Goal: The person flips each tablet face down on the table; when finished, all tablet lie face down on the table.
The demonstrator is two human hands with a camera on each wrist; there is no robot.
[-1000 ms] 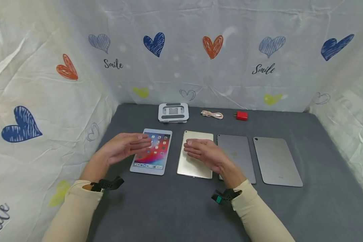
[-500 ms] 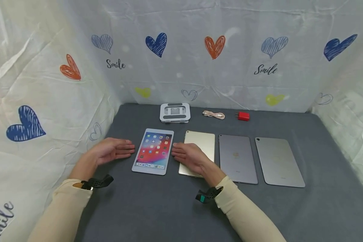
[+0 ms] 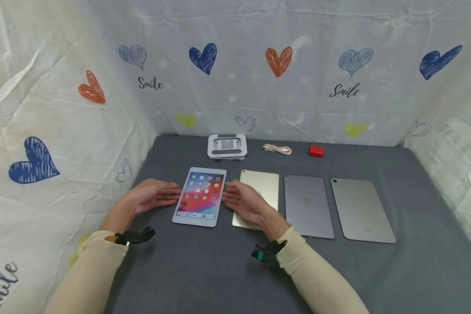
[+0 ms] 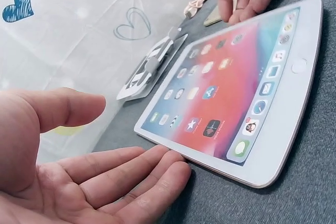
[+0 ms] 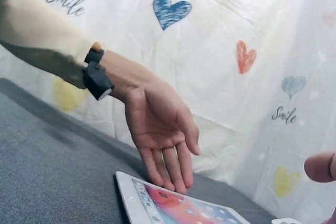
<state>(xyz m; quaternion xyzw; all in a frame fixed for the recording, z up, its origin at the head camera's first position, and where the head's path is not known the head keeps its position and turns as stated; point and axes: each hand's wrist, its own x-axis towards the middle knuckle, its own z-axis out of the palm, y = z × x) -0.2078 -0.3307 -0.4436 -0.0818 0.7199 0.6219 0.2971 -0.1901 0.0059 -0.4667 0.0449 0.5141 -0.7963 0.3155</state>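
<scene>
Both hands have closed in from half a second ago. The left hand (image 3: 154,196) and right hand (image 3: 241,201) now flank the lit tablet (image 3: 201,196), fingers straight and relaxed, tips touching its two long edges, gripping nothing. It lies flat, screen up, showing app icons. Beyond the right fingers lie three tablets face down.

Head view high, looking down; wrist views low, close, sharing lit tablet (image 3: 199,196).
</scene>
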